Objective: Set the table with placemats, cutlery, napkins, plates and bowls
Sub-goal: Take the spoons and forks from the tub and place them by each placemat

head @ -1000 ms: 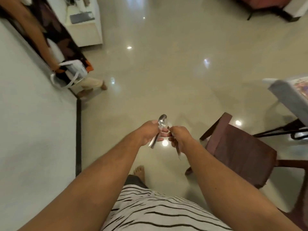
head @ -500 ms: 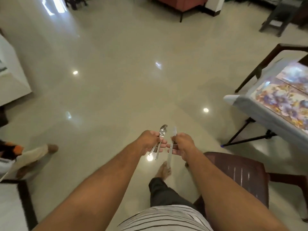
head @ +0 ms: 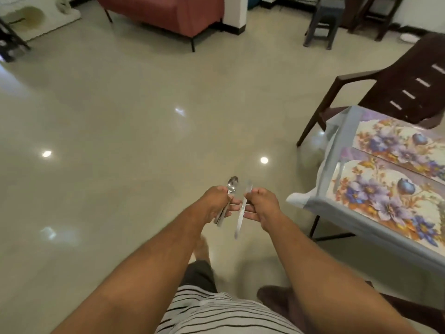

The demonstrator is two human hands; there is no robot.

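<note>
Compared with half a second ago, more of the table [head: 342,213] is brought into view at right, so delivery is judged near. Two floral placemats [head: 385,203] are laid on it. Left of the table, a spoon [head: 231,185] is gripped by the left hand [head: 216,203]; a knife [head: 242,213] is pinched by the right hand [head: 263,204].

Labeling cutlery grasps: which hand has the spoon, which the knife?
The left hand holds the spoon, its rounded bowl up. The right hand holds the knife, flat and straight.
</note>
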